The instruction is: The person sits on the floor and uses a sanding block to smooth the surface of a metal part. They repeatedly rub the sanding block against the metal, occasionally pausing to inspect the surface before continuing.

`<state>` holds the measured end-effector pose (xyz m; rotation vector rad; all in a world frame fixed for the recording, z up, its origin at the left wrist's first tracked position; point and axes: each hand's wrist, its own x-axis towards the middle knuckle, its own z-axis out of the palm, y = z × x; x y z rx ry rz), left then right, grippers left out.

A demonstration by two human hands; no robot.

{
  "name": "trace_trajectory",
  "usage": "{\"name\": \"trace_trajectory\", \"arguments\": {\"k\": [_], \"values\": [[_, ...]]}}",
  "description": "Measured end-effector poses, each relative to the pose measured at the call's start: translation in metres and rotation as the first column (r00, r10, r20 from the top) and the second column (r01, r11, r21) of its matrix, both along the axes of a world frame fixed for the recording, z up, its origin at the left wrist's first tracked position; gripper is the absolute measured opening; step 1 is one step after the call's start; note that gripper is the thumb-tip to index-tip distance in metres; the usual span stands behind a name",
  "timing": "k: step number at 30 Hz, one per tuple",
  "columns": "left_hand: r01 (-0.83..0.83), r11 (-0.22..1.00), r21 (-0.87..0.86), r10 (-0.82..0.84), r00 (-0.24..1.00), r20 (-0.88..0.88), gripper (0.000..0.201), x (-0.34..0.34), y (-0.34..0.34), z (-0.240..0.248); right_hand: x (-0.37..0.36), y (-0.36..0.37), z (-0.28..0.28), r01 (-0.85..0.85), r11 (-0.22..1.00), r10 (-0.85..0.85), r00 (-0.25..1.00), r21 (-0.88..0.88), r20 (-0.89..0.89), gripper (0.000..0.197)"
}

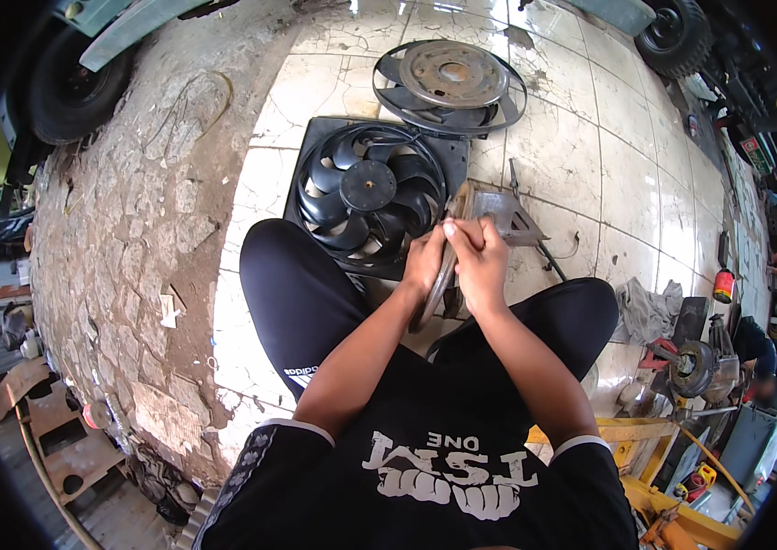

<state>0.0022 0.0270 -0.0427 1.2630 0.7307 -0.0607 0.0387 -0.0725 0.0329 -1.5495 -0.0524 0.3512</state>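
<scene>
With left hand (pixel 423 263) and right hand (pixel 481 258) curled around rusty metal disc (pixel 447 267), could, by loosening, chip black plastic fan (pixel 368 187) beyond left hand.

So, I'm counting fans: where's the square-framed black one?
The black fan lies on tiles above and slightly left of the head view's centre, beyond the left hand, with a rusty disc farther off.

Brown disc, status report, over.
Left hand and right hand gripping the brown disc, held on edge. Black fan close on the left; metal bracket close on the right.
</scene>
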Motion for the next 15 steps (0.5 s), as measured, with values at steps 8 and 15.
{"name": "trace_trajectory", "arguments": {"k": [8,15], "values": [[-0.057,0.987,-0.153,0.054,0.998,-0.020,0.076,0.007,0.007,-0.001,0.008,0.008,0.009,-0.031,0.999,0.030,0.998,-0.012,-0.053,0.021],[-0.044,0.988,-0.145,0.028,0.994,-0.106,0.079,0.012,0.010,0.019,0.028,0.012,0.005,-0.006,1.000,0.007,0.999,0.007,-0.044,0.020]]}}
